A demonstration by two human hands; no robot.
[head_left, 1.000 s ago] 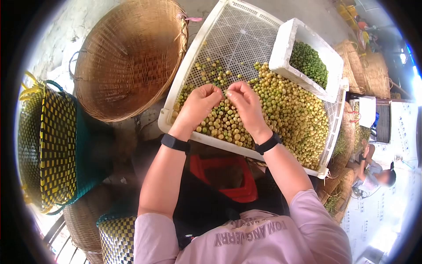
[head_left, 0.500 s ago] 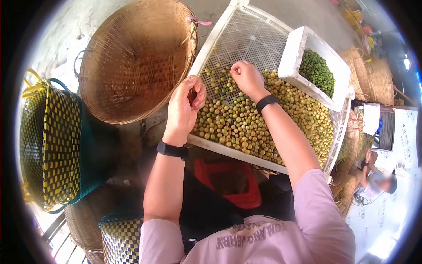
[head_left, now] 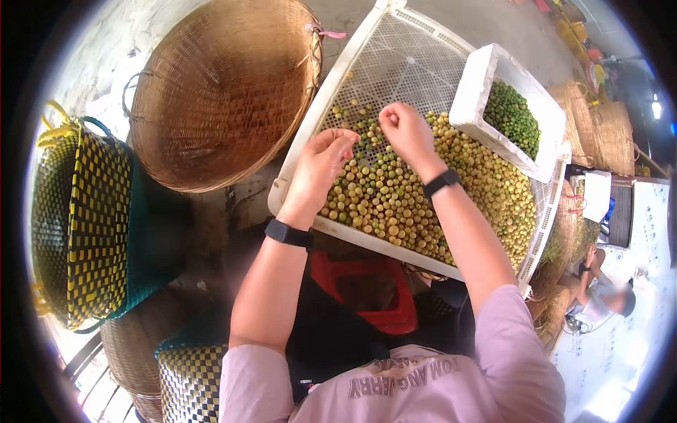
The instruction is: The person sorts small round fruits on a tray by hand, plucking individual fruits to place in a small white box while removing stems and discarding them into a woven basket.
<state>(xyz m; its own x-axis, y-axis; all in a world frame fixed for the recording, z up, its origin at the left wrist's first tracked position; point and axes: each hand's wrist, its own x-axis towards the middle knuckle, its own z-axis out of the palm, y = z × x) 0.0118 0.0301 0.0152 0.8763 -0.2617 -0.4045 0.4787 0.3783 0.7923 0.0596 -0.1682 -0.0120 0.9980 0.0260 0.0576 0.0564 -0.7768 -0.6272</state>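
A white perforated tray (head_left: 384,248) holds a spread of small round yellow-green fruits (head_left: 381,204), with a few greener ones among them. Over its left part is my left hand (head_left: 321,169), thumb and fingertips pinched together. My right hand (head_left: 411,139) hovers just to the right, above the thinly covered part of the mesh, its fingers curled closed. Whatever either hand may hold is too small or hidden to make out. A white foam box (head_left: 471,95) rests on the tray's right side with small green fruits (head_left: 511,116) inside.
A large woven basket (head_left: 226,99) stands left of the tray. Further left is a yellow-and-black woven basket (head_left: 99,225). A red plastic stool (head_left: 395,321) is below the tray. Several baskets (head_left: 613,137) and a seated person (head_left: 599,289) are at the right.
My left hand has moved right, further over the tray, and its fingers have come into a pinch. My right hand has shifted slightly right and down, away from the fruits at its fingertips.
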